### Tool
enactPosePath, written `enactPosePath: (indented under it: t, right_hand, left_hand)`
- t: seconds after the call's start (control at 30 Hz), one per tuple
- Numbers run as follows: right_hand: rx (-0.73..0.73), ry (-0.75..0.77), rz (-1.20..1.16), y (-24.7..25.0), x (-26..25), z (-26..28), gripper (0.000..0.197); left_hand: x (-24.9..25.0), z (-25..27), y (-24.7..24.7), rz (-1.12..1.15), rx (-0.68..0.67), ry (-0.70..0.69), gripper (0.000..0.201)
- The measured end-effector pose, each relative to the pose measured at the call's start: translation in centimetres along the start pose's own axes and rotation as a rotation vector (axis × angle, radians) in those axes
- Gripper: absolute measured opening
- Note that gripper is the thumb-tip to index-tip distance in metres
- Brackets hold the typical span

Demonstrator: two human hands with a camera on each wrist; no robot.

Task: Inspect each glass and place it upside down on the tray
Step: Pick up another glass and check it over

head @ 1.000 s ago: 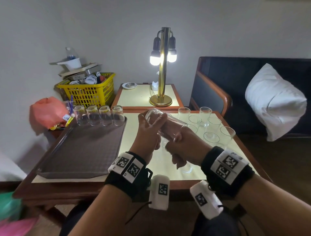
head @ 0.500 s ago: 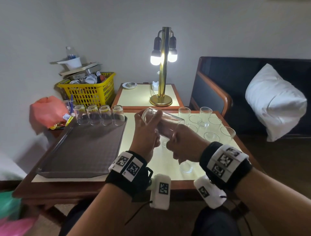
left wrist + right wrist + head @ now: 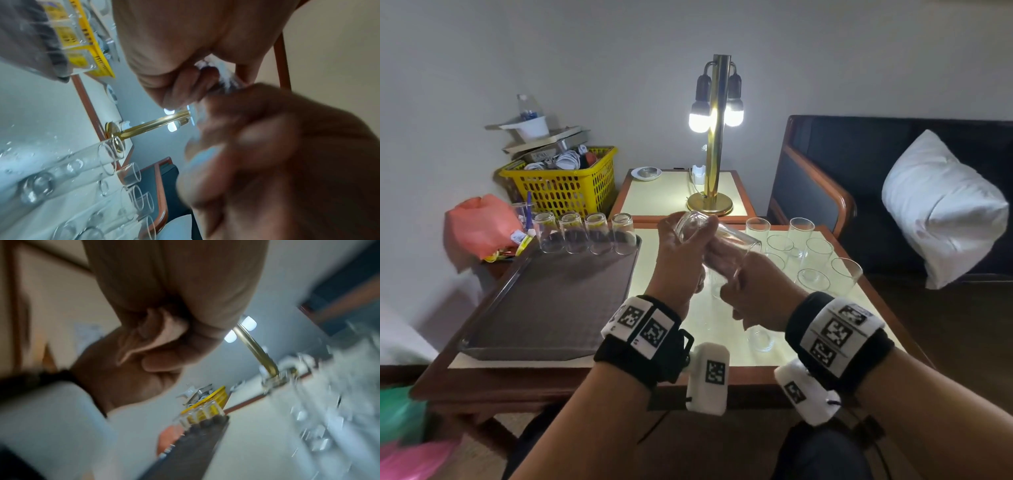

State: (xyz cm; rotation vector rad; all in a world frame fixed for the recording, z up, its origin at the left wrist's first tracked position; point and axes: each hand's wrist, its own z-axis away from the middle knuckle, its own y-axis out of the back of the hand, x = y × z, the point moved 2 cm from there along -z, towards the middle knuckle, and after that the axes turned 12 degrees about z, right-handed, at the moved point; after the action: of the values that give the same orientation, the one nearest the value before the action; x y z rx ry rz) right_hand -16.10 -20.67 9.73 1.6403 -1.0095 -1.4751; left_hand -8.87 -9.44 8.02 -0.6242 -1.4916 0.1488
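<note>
A clear glass [image 3: 722,236] lies tilted in the air over the table, base up-left, mouth down-right. My left hand [image 3: 698,233] grips its base end, thumb over the top. Curled round the mouth end from below, my right hand [image 3: 726,270] shows its fingers through the glass. Several glasses [image 3: 585,233] stand upside down along the far edge of the dark brown tray [image 3: 493,301] at left. Several upright glasses [image 3: 811,250] stand on the table at right. In the left wrist view the glass [image 3: 224,78] shows between my left hand [image 3: 185,84] and the blurred right hand [image 3: 267,146].
One more glass [image 3: 760,339] stands on the table [image 3: 667,246] under my right wrist. A lit brass lamp [image 3: 714,144] stands on the side table behind. A yellow basket [image 3: 565,185] and an orange bag [image 3: 479,222] sit at the far left, a sofa with a white pillow [image 3: 941,209] at right.
Both hands have turned the glass closer to level, its mouth end rising a little. The glasses on the tray and table have not moved.
</note>
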Motion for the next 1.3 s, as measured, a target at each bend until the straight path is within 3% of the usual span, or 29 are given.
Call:
enactPosePath:
  t: [0.07, 0.1, 0.13, 0.2, 0.27, 0.33, 0.37, 0.43, 0.5, 0.53, 0.6, 0.67, 0.73, 0.8, 0.83, 0.9, 0.97, 1.0, 1.03, 1.13, 1.2, 1.27, 1.3]
  right_hand:
    - [0.039, 0.125, 0.353, -0.2, 0.0, -0.2, 0.055]
    - [0.061, 0.137, 0.369, -0.2, -0.5, -0.1, 0.053]
    - [0.052, 0.136, 0.305, -0.1, -0.4, -0.3, 0.05]
    - [-0.019, 0.029, -0.071, 0.2, -0.5, -0.1, 0.038]
    - [-0.117, -0.065, -0.459, 0.7, -1.3, 0.7, 0.04]
    - [-0.133, -0.075, -0.579, 0.9, -1.3, 0.9, 0.039]
    - [-0.114, -0.071, -0.507, 0.7, -0.9, 0.9, 0.04]
    - [-0.003, 0.029, -0.046, 0.9, -0.9, 0.7, 0.038]
    - [0.025, 0.131, 0.395, 0.5, -1.1, 0.7, 0.024]
    - [0.005, 0.12, 0.453, 0.3, -1.2, 0.7, 0.023]
    - [-0.072, 0.057, 0.231, -0.1, -1.4, 0.6, 0.032]
    - [-0.148, -0.037, -0.309, -0.1, -1.2, 0.7, 0.046]
    - [-0.205, -0.057, -0.707, 0.7, -1.5, 1.2, 0.038]
    - [-0.193, -0.069, -0.772, 1.0, -1.5, 1.2, 0.036]
    - [-0.158, -0.085, -0.65, 1.0, -1.3, 1.0, 0.034]
    - [-0.045, -0.035, -0.101, 1.3, -1.0, 0.6, 0.027]
    - [-0.055, 0.128, 0.458, 0.8, -1.0, 0.2, 0.036]
    - [-0.058, 0.171, 0.527, 0.4, -1.4, 0.2, 0.038]
    - [-0.056, 0.18, 0.46, 0.2, -1.5, 0.2, 0.038]
    - [-0.135, -0.012, -0.322, 0.1, -1.1, 0.5, 0.039]
    - [-0.2, -0.079, -0.702, 0.8, -1.5, 1.0, 0.034]
    - [-0.188, -0.1, -0.67, 1.3, -1.8, 1.0, 0.028]
    - [-0.142, -0.094, -0.468, 1.3, -1.6, 0.9, 0.028]
  left_hand:
    - [0.1, -0.2, 0.1, 0.003, 0.029, 0.009, 0.037]
    - [0.0, 0.0, 0.0, 0.018, 0.037, 0.014, 0.036]
    - [-0.2, 0.2, -0.1, 0.039, 0.04, 0.011, 0.035]
    - [-0.5, 0.6, -0.3, 0.135, 0.039, -0.017, 0.031]
    - [-0.9, 0.7, -0.4, 0.225, 0.013, -0.059, 0.029]
    - [-1.0, 0.7, -0.3, 0.183, -0.021, -0.065, 0.035]
    - [-0.9, 0.7, -0.2, 0.13, -0.023, -0.05, 0.041]
    - [-0.6, 0.5, 0.0, 0.039, 0.007, 0.009, 0.049]
    - [-0.7, 0.3, 0.2, 0.012, 0.031, 0.048, 0.043]
    - [-0.8, 0.2, 0.3, 0.014, 0.042, 0.039, 0.036]
    - [-1.0, 0.5, 0.2, 0.054, 0.048, -0.004, 0.034]
    - [-1.4, 0.8, 0.2, 0.167, 0.038, -0.051, 0.049]
    - [-1.4, 0.6, 0.0, 0.236, 0.003, -0.1, 0.051]
    - [-1.2, 0.4, -0.1, 0.185, -0.045, -0.101, 0.044]
    - [-1.0, 0.3, 0.0, 0.139, -0.063, -0.077, 0.04]
    - [-0.4, 0.0, 0.0, 0.037, -0.037, -0.012, 0.026]
    - [-0.2, -0.3, 0.2, -0.008, 0.003, 0.014, 0.032]
    - [-0.2, -0.3, 0.2, 0.0, 0.019, 0.015, 0.035]
    - [-0.3, -0.2, 0.2, 0.024, 0.022, 0.007, 0.037]
    - [-0.9, 0.3, 0.3, 0.138, 0.002, -0.062, 0.053]
    - [-1.3, 0.3, 0.4, 0.21, -0.023, -0.102, 0.046]
    - [-1.1, 0.2, 0.4, 0.152, -0.06, -0.08, 0.043]
    - [-0.8, 0.1, 0.3, 0.093, -0.06, -0.049, 0.039]
